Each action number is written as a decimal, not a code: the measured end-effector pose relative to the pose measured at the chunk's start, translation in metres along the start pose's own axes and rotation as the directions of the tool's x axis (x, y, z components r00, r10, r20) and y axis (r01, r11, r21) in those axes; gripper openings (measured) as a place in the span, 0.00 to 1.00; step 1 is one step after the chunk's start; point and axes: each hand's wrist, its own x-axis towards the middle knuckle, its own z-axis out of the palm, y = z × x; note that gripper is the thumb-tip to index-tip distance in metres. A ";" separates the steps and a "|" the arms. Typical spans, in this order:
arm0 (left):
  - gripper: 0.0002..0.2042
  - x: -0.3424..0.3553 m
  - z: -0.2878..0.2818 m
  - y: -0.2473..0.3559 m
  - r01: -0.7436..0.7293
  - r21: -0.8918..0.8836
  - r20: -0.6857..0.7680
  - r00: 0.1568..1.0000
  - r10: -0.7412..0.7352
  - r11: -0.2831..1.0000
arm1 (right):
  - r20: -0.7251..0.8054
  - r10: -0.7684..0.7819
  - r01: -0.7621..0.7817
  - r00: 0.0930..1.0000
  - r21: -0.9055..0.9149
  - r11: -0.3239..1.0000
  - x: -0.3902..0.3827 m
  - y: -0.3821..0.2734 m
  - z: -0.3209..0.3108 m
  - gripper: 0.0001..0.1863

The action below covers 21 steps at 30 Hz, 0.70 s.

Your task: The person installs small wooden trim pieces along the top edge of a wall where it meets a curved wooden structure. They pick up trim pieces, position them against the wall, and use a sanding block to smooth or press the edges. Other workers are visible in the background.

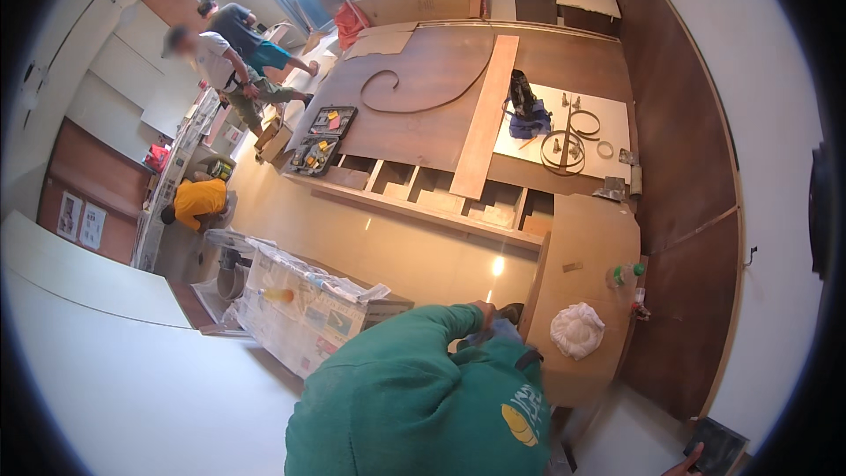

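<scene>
**Right hand holding a dark flat object, lower right of the frame**

The right hand [690,460] of the person at work enters at the lower edge, closed on a dark flat object [718,446] of roughly rectangular outline. The object lies immediately to the right of the thumb and slightly above it, touching it; the other fingers are hidden. The left hand is outside the frame, and its state cannot be told.

Above and to the left of the right hand, well apart from it, a cardboard sheet [582,234] carries a white cloth bundle [577,330] and, near its right edge, a plastic bottle [622,276] with a green cap. At lower centre, a co-worker in a green top [397,397] bends forward; the state of this co-worker's hand [486,308] cannot be told. Farther off, toward upper centre, a long wooden board [487,119] lies across a brown platform [423,128].
</scene>
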 end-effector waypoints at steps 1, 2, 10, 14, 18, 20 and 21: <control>0.12 0.000 -0.004 0.002 -0.013 -0.005 0.014 1.000 0.013 1.000 | 0.017 0.053 -0.053 0.998 0.001 0.999 -0.001 -0.005 -0.003 0.34; 0.12 -0.002 -0.011 0.005 -0.026 -0.011 0.028 0.999 0.026 1.000 | 0.018 0.059 -0.059 0.998 0.005 0.998 -0.002 -0.011 -0.005 0.33; 0.15 0.030 -0.012 -0.013 0.013 0.087 0.085 0.996 -0.020 0.996 | 0.037 0.008 -0.009 0.999 0.035 0.999 -0.008 0.024 -0.010 0.29; 0.18 0.044 0.001 -0.002 -0.011 0.072 -0.022 1.000 0.012 0.997 | 0.027 0.024 -0.025 0.999 0.034 0.999 -0.007 0.046 -0.022 0.25; 0.13 0.053 0.017 -0.047 -0.266 0.386 0.117 0.964 0.239 0.883 | 0.091 0.114 -0.116 0.989 0.026 0.993 0.013 0.092 -0.014 0.21; 0.11 0.065 0.035 -0.065 -0.324 0.527 0.097 0.941 0.324 0.786 | 0.070 0.163 -0.169 0.984 0.096 0.981 0.013 0.087 -0.003 0.19; 0.11 0.062 0.028 -0.061 -0.281 0.422 0.106 0.960 0.261 0.862 | 0.052 0.156 -0.163 0.986 0.171 0.972 0.008 0.078 0.000 0.19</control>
